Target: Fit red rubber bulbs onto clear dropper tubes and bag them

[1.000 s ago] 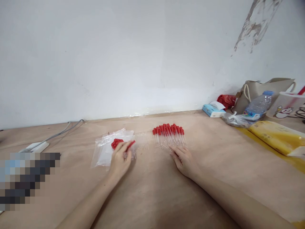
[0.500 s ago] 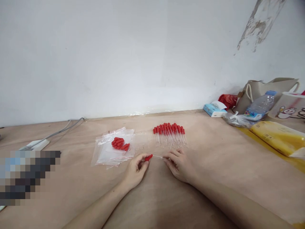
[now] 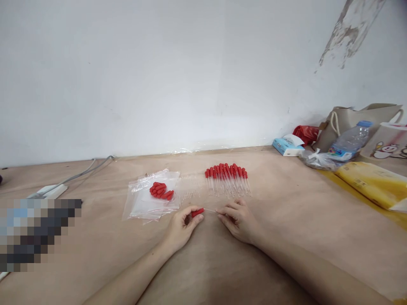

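Between thumb and fingers, my left hand (image 3: 184,223) pinches a red rubber bulb (image 3: 197,212). A thin clear dropper tube (image 3: 210,210) runs from the bulb's end to my right hand (image 3: 234,218), whose fingertips are closed on its other end. How deep the tube sits in the bulb is too small to tell. Beyond my left hand, loose red bulbs (image 3: 161,191) lie on clear plastic zip bags (image 3: 140,203). Several bare clear tubes (image 3: 190,187) lie beside the bags. A row of red-topped droppers (image 3: 226,178) lies beyond my right hand.
Brown paper (image 3: 286,254) covers the table up to the white wall. At right are a blue tissue pack (image 3: 288,146), a plastic bottle (image 3: 351,140), a beige bag (image 3: 378,111) and a yellow packet (image 3: 372,182). A grey cable (image 3: 85,171) and a pixelated area are at left.
The red bulb has turned in my left fingers and lies more level, in line with the tube. Both hands stay nearly in place; the view has shifted slightly.
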A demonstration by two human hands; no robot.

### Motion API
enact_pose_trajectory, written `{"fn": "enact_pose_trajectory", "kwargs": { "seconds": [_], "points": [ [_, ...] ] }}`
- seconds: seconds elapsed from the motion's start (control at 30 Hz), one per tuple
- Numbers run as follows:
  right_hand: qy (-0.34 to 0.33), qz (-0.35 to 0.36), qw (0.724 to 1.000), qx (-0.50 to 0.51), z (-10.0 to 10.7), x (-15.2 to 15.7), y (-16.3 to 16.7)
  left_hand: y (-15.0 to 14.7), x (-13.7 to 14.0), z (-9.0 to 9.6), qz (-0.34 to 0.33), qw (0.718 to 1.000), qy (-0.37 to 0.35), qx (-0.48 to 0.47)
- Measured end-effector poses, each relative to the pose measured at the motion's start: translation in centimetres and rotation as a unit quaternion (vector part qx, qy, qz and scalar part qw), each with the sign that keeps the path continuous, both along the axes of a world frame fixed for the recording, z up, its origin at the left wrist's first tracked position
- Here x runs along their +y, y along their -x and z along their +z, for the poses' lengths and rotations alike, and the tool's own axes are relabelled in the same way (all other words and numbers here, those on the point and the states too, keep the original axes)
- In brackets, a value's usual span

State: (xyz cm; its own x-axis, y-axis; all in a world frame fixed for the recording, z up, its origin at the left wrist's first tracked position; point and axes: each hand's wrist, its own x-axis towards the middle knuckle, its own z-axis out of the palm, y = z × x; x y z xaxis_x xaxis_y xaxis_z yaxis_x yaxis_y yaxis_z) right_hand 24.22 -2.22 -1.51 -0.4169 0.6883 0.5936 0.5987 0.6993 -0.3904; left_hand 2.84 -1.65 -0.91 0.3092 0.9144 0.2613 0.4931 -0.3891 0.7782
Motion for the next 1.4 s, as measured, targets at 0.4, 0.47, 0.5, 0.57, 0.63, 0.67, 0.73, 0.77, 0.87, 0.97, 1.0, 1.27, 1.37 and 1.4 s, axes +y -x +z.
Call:
{"fn": "enact_pose_trajectory", "kwargs": {
  "seconds": [0.4,0.47,0.5,0.57,0.63,0.67,0.73,0.77,0.87,0.97,1.0,1.27,1.37,1.4],
  "points": [
    [0.021,0.050,0.998,-0.039,0.2,-0.1,-0.5,0.3,-0.6,0.6,-0.065,0.996,-0.055,0.014],
    [0.010,0.041,0.998,-0.048,0.3,-0.1,-0.5,0.2,-0.8,0.9,-0.073,0.996,-0.052,0.028],
    [0.002,0.036,0.998,-0.053,0.3,-0.2,-0.5,0.2,-0.9,1.0,-0.077,0.995,-0.053,0.034],
    [-0.016,0.027,0.997,-0.064,0.4,-0.3,-0.4,0.1,-1.0,1.1,-0.083,0.994,-0.057,0.042],
    [-0.027,0.022,0.997,-0.073,0.4,-0.4,-0.3,0.1,-1.1,1.2,-0.086,0.993,-0.061,0.048],
    [-0.030,0.021,0.996,-0.076,0.5,-0.5,-0.2,0.1,-1.2,1.2,-0.087,0.993,-0.062,0.050],
    [-0.028,0.020,0.996,-0.078,0.5,-0.6,0.0,0.0,-1.2,1.2,-0.094,0.992,-0.063,0.052],
    [-0.027,0.019,0.996,-0.080,0.5,-0.6,0.1,0.0,-1.2,1.2,-0.099,0.992,-0.062,0.054],
    [-0.023,0.014,0.996,-0.086,0.5,-0.8,0.4,0.0,-1.2,1.2,-0.110,0.991,-0.055,0.059],
    [-0.018,0.011,0.995,-0.096,0.4,-0.8,0.5,0.0,-1.2,1.3,-0.116,0.990,-0.054,0.061],
    [-0.016,0.011,0.995,-0.099,0.3,-0.8,0.5,-0.1,-1.2,1.3,-0.117,0.990,-0.054,0.064],
    [-0.026,0.014,0.990,-0.136,1.3,-0.9,0.7,0.3,-0.9,1.6,-0.098,0.986,-0.100,0.085],
    [-0.013,-0.002,0.991,-0.132,1.6,-1.0,0.5,0.8,-0.6,1.3,-0.027,0.990,-0.110,0.083],
    [0.000,-0.018,0.993,-0.118,1.6,-0.9,0.2,0.9,-0.5,1.2,-0.003,0.991,-0.104,0.087]
  ]
}}
